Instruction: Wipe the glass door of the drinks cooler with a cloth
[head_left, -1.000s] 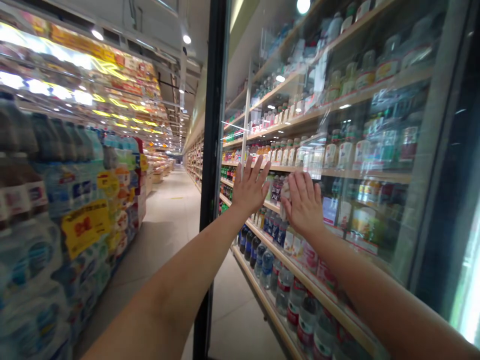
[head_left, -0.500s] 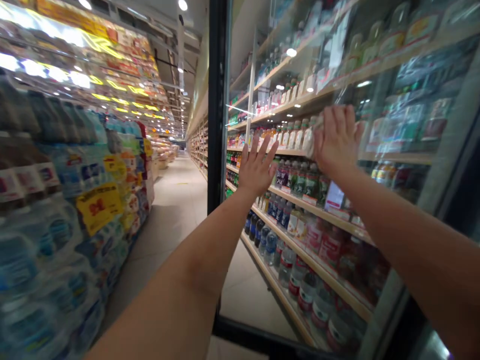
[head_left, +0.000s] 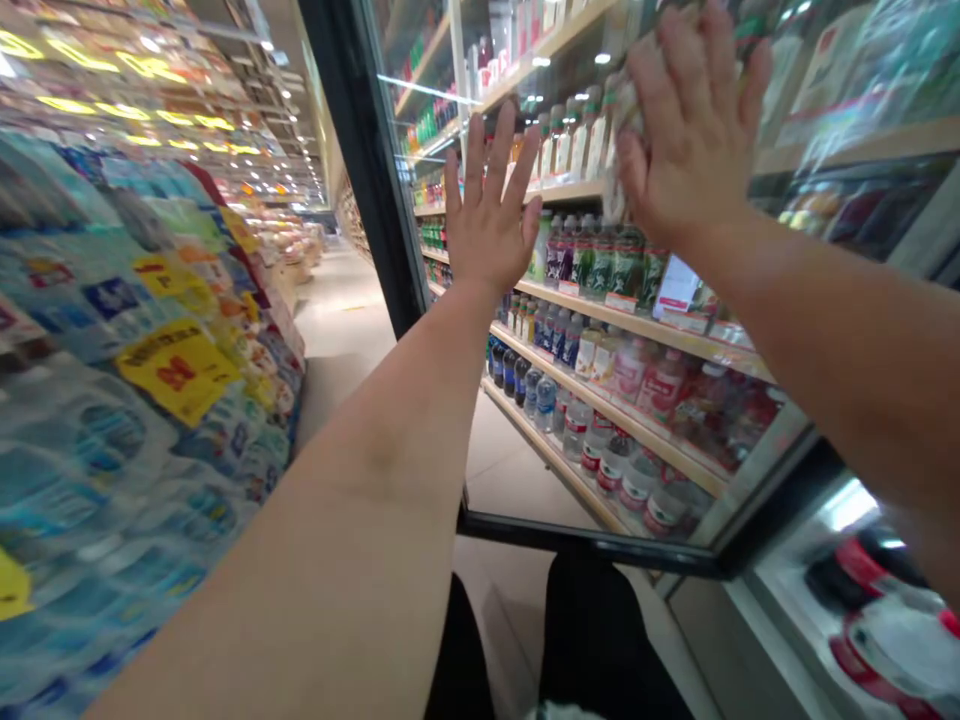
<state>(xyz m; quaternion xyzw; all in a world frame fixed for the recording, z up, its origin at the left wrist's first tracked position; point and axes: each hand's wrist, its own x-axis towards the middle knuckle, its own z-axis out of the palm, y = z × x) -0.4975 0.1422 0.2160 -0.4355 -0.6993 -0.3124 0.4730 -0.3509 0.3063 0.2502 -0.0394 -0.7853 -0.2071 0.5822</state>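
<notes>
Right hand (head_left: 694, 120) and cloth (head_left: 626, 135) have moved up the door (head_left: 360, 130) compared with one second ago.
Cloth sits bunched between the right palm and the door, its edge protruding on the thumb side, toward the left hand (head_left: 491, 230). Right hand: holding the cloth, fingers extended and slightly apart. Left hand: bare palm toward the door, fingers spread wide, positioned left of the cloth and a little lower, not touching it. Bottles (head_left: 626, 265) on shelves (head_left: 675, 338) show in the door's pane beyond both hands.
</notes>
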